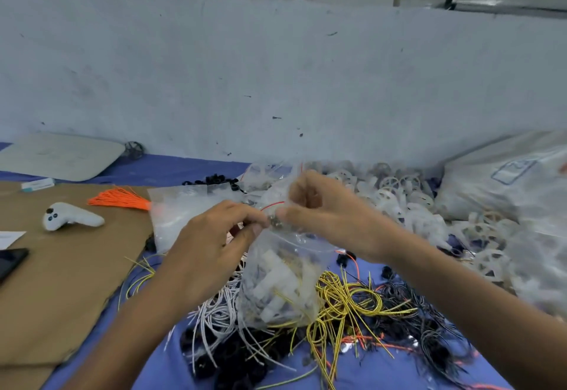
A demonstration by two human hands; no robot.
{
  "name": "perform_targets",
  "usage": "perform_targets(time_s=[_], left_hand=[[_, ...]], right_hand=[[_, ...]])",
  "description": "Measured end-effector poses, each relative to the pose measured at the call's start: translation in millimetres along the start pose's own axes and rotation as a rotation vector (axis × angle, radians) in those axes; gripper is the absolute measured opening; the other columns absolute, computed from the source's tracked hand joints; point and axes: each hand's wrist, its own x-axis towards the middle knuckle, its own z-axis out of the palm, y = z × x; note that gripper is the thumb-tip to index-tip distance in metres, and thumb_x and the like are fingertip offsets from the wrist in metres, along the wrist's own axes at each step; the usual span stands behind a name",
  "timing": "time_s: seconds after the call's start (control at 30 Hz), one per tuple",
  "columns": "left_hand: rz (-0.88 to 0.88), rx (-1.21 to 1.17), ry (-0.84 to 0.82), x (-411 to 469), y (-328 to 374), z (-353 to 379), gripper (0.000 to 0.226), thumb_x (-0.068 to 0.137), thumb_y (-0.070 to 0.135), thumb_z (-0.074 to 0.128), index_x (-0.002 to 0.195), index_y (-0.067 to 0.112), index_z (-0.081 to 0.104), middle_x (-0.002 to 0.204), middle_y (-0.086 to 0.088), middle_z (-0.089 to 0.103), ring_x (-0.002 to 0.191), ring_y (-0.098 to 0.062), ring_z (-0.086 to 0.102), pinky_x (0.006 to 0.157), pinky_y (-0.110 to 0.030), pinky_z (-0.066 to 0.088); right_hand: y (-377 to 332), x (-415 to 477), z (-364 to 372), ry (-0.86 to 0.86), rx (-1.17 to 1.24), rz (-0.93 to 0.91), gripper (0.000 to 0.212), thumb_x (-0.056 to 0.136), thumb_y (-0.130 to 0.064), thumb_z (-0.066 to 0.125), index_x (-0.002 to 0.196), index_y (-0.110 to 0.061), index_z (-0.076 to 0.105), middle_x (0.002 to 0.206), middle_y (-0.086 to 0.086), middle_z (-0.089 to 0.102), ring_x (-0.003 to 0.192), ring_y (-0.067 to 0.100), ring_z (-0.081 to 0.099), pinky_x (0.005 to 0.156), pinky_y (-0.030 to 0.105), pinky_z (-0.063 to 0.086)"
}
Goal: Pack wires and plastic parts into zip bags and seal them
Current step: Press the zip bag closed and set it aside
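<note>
both the left hand (214,233) and right hand (322,208) pinch the filled zip bag's (276,291) top edge.

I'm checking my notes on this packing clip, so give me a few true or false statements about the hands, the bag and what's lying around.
1. The left hand and right hand both pinch the top of the clear plastic zip bag. True.
2. That bag is empty. False: it holds white plastic parts.
3. The bundle of orange wires lies on the brown cardboard sheet. True.
4. The white handheld controller is in the right hand. False: it lies on the cardboard.
</note>
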Motion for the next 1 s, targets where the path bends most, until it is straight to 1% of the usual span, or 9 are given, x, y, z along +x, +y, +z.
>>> perform_targets(time_s=[0.1, 0.23, 0.33, 0.43, 0.57, 0.73, 0.8, 0.9, 1.0], left_hand=[[-0.01, 0.019, 0.02, -3.6, 2.2, -2.5, 0.011, 0.094, 0.027, 0.062, 0.093, 0.037, 0.068, 0.094, 0.018, 0.062, 0.083, -0.006, 0.057, 0.067, -0.012, 0.037], [-0.014, 0.033, 0.041, -5.5, 3.2, -5.0, 0.011, 0.094, 0.027, 0.062, 0.092, 0.036, 0.068, 0.092, 0.022, 0.06, 0.081, -0.003, 0.056, 0.066, -0.009, 0.036], [-0.023, 0.029, 0.049, -8.4, -0.3, -8.1, 0.012, 0.094, 0.027, 0.062, 0.091, 0.037, 0.067, 0.094, 0.03, 0.056, 0.074, 0.001, 0.054, 0.064, -0.007, 0.036], [-0.034, 0.034, 0.066, -11.0, -5.1, -12.2, 0.013, 0.094, 0.027, 0.062, 0.091, 0.038, 0.067, 0.091, 0.035, 0.056, 0.068, 0.005, 0.053, 0.062, -0.007, 0.036], [-0.053, 0.046, 0.053, -12.7, -9.2, -19.9, 0.014, 0.094, 0.03, 0.061, 0.089, 0.043, 0.065, 0.088, 0.032, 0.058, 0.061, 0.004, 0.052, 0.055, -0.014, 0.038], [-0.025, -0.136, 0.15, -10.4, -4.5, -33.4, 0.007, 0.092, 0.035, 0.06, 0.094, 0.038, 0.066, 0.088, 0.018, 0.067, 0.068, -0.003, 0.056, 0.055, -0.015, 0.04], [-0.018, -0.149, 0.131, -9.0, -3.1, -34.1, 0.007, 0.092, 0.032, 0.061, 0.093, 0.036, 0.067, 0.088, 0.014, 0.068, 0.071, -0.006, 0.057, 0.059, -0.024, 0.044], [-0.017, -0.219, 0.097, -13.4, -1.0, -31.2, 0.004, 0.093, 0.034, 0.064, 0.094, 0.035, 0.068, 0.087, 0.011, 0.068, 0.069, -0.008, 0.056, 0.06, -0.028, 0.045], [-0.017, -0.254, 0.116, -13.4, -1.5, -24.2, 0.006, 0.093, 0.035, 0.061, 0.096, 0.036, 0.066, 0.092, 0.011, 0.069, 0.078, -0.01, 0.06, 0.066, -0.029, 0.048]], right_hand=[[-1.8, -7.9, 3.9, -0.109, -0.169, -0.032, 0.015, 0.093, -0.036, 0.062, 0.093, -0.021, 0.066, 0.089, -0.002, 0.067, 0.083, 0.015, 0.062, 0.083, 0.045, 0.052], [0.9, -8.3, -3.1, -0.268, -0.473, -0.002, 0.02, 0.098, -0.031, 0.051, 0.101, -0.026, 0.07, 0.096, -0.003, 0.07, 0.088, 0.009, 0.063, 0.081, 0.033, 0.051], [10.5, -8.1, -14.9, -0.305, -0.655, -0.024, 0.028, 0.096, -0.018, 0.045, 0.112, -0.028, 0.067, 0.132, 0.0, 0.052, 0.124, 0.016, 0.042, 0.106, 0.03, 0.033], [16.4, -8.2, -30.3, -0.422, -0.921, 0.028, 0.031, 0.091, -0.027, 0.051, 0.116, -0.038, 0.064, 0.157, -0.002, 0.024, 0.143, 0.019, 0.017, 0.115, 0.038, 0.017], [10.8, -6.0, -51.5, -0.424, -0.837, 0.069, 0.017, 0.093, -0.036, 0.061, 0.102, -0.029, 0.074, 0.109, -0.013, 0.068, 0.101, 0.005, 0.061, 0.092, 0.029, 0.047], [-6.9, -18.7, -76.9, -0.047, -0.512, -0.066, 0.045, 0.069, -0.076, 0.064, 0.081, -0.033, 0.071, 0.074, -0.019, 0.067, 0.061, -0.003, 0.057, 0.057, 0.015, 0.043], [-7.9, -23.5, -74.6, -0.06, -0.474, -0.071, 0.056, 0.066, -0.08, 0.062, 0.078, -0.025, 0.069, 0.06, -0.015, 0.059, 0.051, -0.002, 0.045, 0.049, 0.013, 0.036], [-5.0, -33.3, -74.8, -0.099, -0.441, -0.075, 0.049, 0.069, -0.071, 0.065, 0.073, -0.022, 0.067, 0.061, -0.004, 0.058, 0.05, -0.002, 0.044, 0.049, 0.012, 0.036], [-5.1, -39.8, -77.3, -0.081, -0.422, -0.074, 0.04, 0.072, -0.068, 0.066, 0.074, -0.028, 0.07, 0.072, -0.004, 0.066, 0.062, 0.01, 0.059, 0.062, 0.029, 0.049]])
